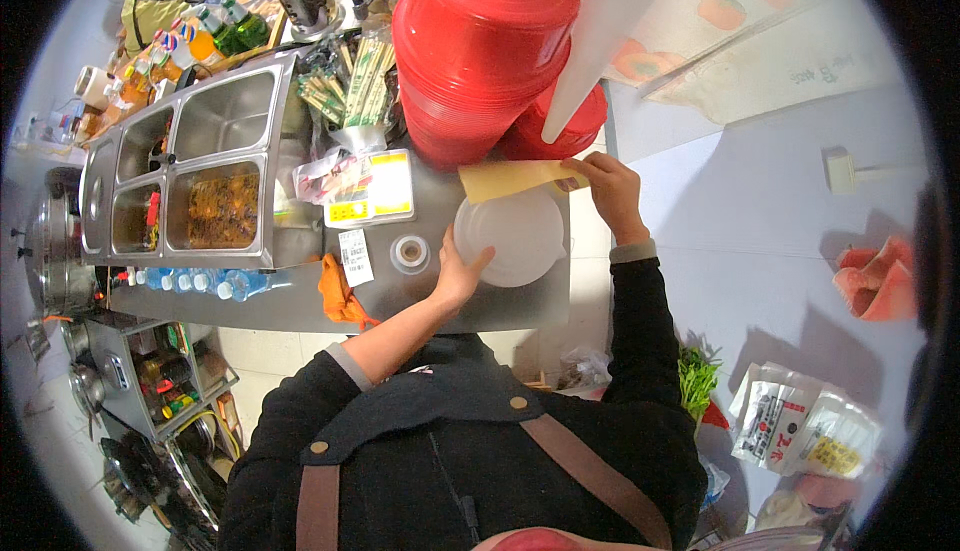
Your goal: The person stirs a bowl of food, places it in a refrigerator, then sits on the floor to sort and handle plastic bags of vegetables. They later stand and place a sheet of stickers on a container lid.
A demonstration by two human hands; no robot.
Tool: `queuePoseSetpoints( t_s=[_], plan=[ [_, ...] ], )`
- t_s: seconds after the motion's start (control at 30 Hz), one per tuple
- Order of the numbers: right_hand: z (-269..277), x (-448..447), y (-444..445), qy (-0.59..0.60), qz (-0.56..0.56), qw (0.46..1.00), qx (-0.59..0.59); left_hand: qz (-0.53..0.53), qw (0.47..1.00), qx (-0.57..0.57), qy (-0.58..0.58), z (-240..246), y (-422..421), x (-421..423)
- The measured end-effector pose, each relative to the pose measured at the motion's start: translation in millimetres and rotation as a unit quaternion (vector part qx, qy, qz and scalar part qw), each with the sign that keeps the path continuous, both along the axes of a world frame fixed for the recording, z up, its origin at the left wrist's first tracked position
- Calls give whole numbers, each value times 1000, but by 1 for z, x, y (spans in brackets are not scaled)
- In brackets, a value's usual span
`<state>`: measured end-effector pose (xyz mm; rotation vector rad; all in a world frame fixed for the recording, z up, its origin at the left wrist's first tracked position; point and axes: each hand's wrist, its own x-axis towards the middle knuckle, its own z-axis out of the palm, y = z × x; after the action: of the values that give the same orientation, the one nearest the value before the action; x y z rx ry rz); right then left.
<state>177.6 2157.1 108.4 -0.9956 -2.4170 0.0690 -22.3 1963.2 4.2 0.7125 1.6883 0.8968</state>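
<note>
On the steel counter, near its right end, rests a round white translucent lidded container [521, 240]. My left hand [460, 270] grips its left edge, thumb over the lid. My right hand [609, 183] pinches the right end of a yellow paper strip [510, 178], whose left part lies over the far edge of the lid. Left of the container is a small roll [410, 252], and beyond that a printed receipt [356, 257] lies partly beside an orange cloth [341, 292].
Tall stacked red tubs [487, 48] stand just behind the container. A white and yellow box [375, 195], wrapped chopsticks [369, 82] and a steel food warmer [217, 168] with food pans are to the left. Another person [154, 7] is at the far upper left.
</note>
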Motion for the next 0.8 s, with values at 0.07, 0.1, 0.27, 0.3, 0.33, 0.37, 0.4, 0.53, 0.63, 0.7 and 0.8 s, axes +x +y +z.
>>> queuePoseSetpoints(
  t_s=[0.07, 0.1, 0.27, 0.3, 0.33, 0.37, 0.4, 0.53, 0.63, 0.7, 0.8],
  plan=[
    [-1, -18, 7, -23, 38, 999, 7, 17, 999, -33, -27, 11, 0, 2],
    [-1, -28, 11, -41, 50, 998, 15, 29, 996, -50, -63, 17, 1, 2],
    [5, -51, 27, -124, 65, 990, 4, 49, 979, -121, -156, 38, 10, 3],
    [9, -50, 29, -144, 59, 988, -6, 48, 979, -120, -156, 40, 11, 3],
    [12, -47, 30, -136, 56, 989, -5, 48, 977, -126, -162, 41, 12, 3],
    [14, -44, 31, -129, 53, 990, -3, 41, 979, -122, -158, 42, 12, 2],
    [15, -42, 30, -121, 41, 992, -6, 34, 978, -125, -161, 42, 12, 2],
    [3, -50, 26, -119, 99, 988, -3, 32, 977, -127, -169, 41, 13, 5],
    [-11, -66, 21, -127, 86, 988, 14, 42, 978, -133, -153, 38, 12, 9],
    [-16, -71, 17, -174, 20, 985, 0, 66, 977, -129, -154, 36, 13, 11],
    [-22, -53, -4, -43, 13, 999, 7, 127, 958, -153, -205, 31, 14, 12]
  ],
)
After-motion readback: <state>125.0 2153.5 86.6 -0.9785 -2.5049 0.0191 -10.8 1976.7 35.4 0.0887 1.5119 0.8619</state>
